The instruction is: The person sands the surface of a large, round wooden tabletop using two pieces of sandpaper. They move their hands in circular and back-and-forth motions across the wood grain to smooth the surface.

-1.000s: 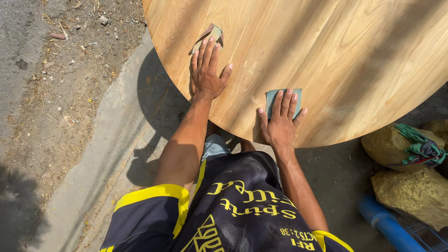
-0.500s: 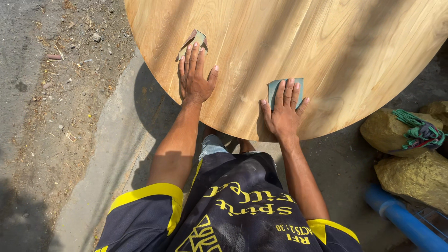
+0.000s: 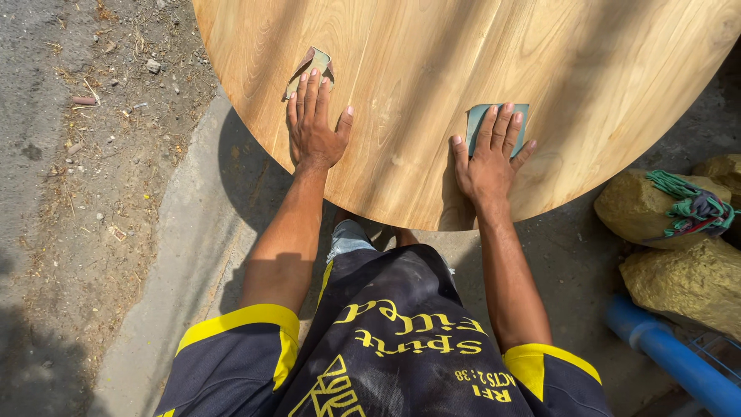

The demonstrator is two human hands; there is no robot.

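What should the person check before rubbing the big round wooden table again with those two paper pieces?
1. Left hand flat on the brown sandpaper piece: ok, fingertips cover its lower edge.
2. Right hand flat on the grey-green sandpaper piece: ok.
3. Both pieces lying on the round wooden tabletop: ok.
4. Brown piece lying flat: not ok, it looks creased.
5. Grit left on the papers: cannot tell.

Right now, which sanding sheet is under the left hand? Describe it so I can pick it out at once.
Start at the big round wooden tabletop and go to its left edge, where the left hand lies flat. Under its fingertips is a tan sanding sheet, creased and curled up. The other sheet, under the right hand, is grey-blue and lies flat.
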